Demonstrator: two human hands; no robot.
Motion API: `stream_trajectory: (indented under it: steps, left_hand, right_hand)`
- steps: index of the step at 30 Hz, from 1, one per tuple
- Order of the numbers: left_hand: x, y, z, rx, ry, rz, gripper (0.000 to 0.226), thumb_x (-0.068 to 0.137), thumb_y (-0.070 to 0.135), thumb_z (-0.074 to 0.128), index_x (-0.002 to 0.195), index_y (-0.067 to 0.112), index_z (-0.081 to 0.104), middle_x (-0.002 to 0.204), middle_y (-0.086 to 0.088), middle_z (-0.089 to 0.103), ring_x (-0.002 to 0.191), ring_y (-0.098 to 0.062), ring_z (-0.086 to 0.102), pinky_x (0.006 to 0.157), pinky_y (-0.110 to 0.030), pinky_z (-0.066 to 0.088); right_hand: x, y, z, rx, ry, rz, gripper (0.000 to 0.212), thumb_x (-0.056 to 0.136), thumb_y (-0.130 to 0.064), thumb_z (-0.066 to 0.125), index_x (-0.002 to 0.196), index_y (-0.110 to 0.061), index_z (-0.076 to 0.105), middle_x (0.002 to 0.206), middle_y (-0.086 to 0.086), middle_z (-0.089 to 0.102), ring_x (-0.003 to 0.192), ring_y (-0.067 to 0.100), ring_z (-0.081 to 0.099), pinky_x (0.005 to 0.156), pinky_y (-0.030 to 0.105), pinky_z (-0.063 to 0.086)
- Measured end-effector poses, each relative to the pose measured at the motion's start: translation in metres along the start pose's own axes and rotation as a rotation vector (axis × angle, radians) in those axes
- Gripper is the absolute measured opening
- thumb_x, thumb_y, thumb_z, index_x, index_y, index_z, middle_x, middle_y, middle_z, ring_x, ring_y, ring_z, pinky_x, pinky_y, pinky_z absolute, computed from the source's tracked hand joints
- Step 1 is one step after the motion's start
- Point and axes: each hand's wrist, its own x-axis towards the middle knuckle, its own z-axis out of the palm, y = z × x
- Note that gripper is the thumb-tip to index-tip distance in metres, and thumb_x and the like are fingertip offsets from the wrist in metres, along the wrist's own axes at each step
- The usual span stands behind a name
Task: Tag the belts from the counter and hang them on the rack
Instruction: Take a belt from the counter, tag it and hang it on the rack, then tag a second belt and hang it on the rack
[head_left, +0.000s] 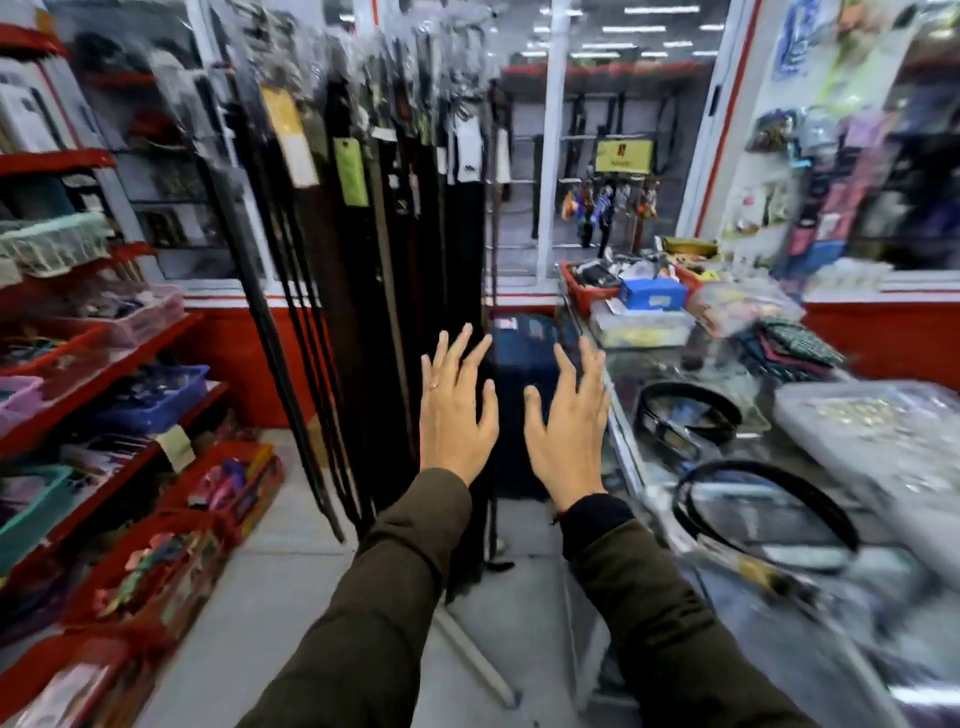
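Left hand (454, 402) and right hand (566, 415) hover empty, fingers spread wide, near hanging belts (363, 291); coiled belts (688, 415) lie on the right glass counter (644, 462).

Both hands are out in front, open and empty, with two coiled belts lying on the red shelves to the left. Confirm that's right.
One detail is wrong. The head view shows the left hand and right hand open and empty, but the two coiled belts lie on the glass counter to the right, not on the red shelves.
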Motion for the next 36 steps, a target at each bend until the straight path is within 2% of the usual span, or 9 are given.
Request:
stream_trajectory:
  steps: [5,10,14,17,19,22,26,28,36]
  left_hand:
    - [-0.057,0.05,0.074,-0.088,-0.204,0.022,0.048,0.104,0.025,0.04,0.152,0.025,0.037,0.166,0.005,0.025,0.158,-0.018,0.008,0.13,-0.044,0.003]
    - [-0.09,0.099,0.14,-0.128,-0.478,0.095,0.048,0.107,0.023,0.038,0.155,0.019,0.034,0.167,-0.001,0.024,0.158,-0.022,0.009,0.13,-0.041,0.001]
    - [-0.098,0.138,0.185,-0.201,-0.846,0.151,0.048,0.106,0.009,0.034,0.154,0.007,0.034,0.164,-0.012,0.03,0.156,-0.028,0.017,0.129,-0.04,0.009]
    - [-0.104,0.162,0.213,-0.053,-1.127,0.166,0.051,0.102,0.005,0.034,0.153,0.004,0.033,0.158,-0.022,0.037,0.149,-0.036,0.03,0.125,-0.045,0.02]
    - [-0.108,0.173,0.224,-0.021,-1.197,0.158,0.046,0.102,0.008,0.037,0.146,0.005,0.046,0.147,-0.024,0.049,0.137,-0.039,0.046,0.116,-0.045,0.034]
    - [-0.107,0.181,0.232,-0.054,-1.186,0.111,0.036,0.102,0.017,0.045,0.133,0.011,0.062,0.134,-0.019,0.063,0.121,-0.038,0.059,0.102,-0.043,0.049]
    - [-0.107,0.184,0.226,-0.128,-1.12,0.12,0.03,0.1,0.031,0.055,0.12,0.016,0.072,0.118,-0.012,0.073,0.108,-0.033,0.067,0.092,-0.04,0.056]
    - [-0.106,0.183,0.215,-0.201,-1.025,0.12,0.031,0.099,0.032,0.056,0.12,0.017,0.073,0.118,-0.01,0.074,0.107,-0.03,0.067,0.091,-0.039,0.056]
    - [-0.074,0.157,0.147,-0.529,-0.629,-0.127,0.031,0.097,0.026,0.062,0.121,0.01,0.074,0.112,-0.011,0.077,0.104,-0.022,0.072,0.091,-0.036,0.059]
  right_hand:
    - [-0.053,0.09,-0.045,-0.067,-0.023,0.339,0.061,0.1,-0.032,0.046,0.155,-0.011,0.027,0.164,0.012,0.01,0.154,0.033,0.006,0.124,0.049,0.011]
    - [-0.088,0.16,-0.087,-0.053,0.041,0.729,0.046,0.094,-0.02,0.055,0.135,0.001,0.049,0.139,0.024,0.047,0.132,0.04,0.041,0.108,0.041,0.027]
    - [-0.103,0.201,-0.117,0.485,-0.029,1.188,0.026,0.1,-0.009,0.04,0.112,-0.001,0.06,0.116,0.019,0.061,0.115,0.036,0.056,0.108,0.042,0.042]
    - [-0.108,0.212,-0.123,1.055,0.264,1.412,0.032,0.101,-0.001,0.028,0.119,0.003,0.054,0.121,0.015,0.055,0.119,0.036,0.055,0.112,0.042,0.038]
    - [-0.106,0.218,-0.121,1.214,0.424,1.418,0.043,0.099,0.004,0.023,0.138,0.008,0.042,0.15,0.024,0.04,0.143,0.037,0.039,0.118,0.046,0.033]
    - [-0.101,0.22,-0.121,1.231,0.519,1.387,0.048,0.098,0.009,0.021,0.143,0.008,0.039,0.135,0.027,0.05,0.141,0.04,0.041,0.117,0.048,0.034]
    - [-0.101,0.219,-0.12,1.211,0.613,1.32,0.031,0.095,0.015,0.035,0.117,0.006,0.055,0.08,0.015,0.056,0.079,0.025,0.062,0.097,0.043,0.053]
    - [-0.102,0.219,-0.117,1.204,0.622,1.247,0.025,0.096,0.015,0.039,0.106,0.004,0.059,0.09,0.019,0.061,0.075,0.023,0.06,0.079,0.033,0.055]
    - [-0.069,0.172,-0.094,1.031,0.492,0.811,0.039,0.093,0.004,0.059,0.132,0.008,0.058,0.12,0.023,0.067,0.098,0.024,0.066,0.066,0.014,0.059]
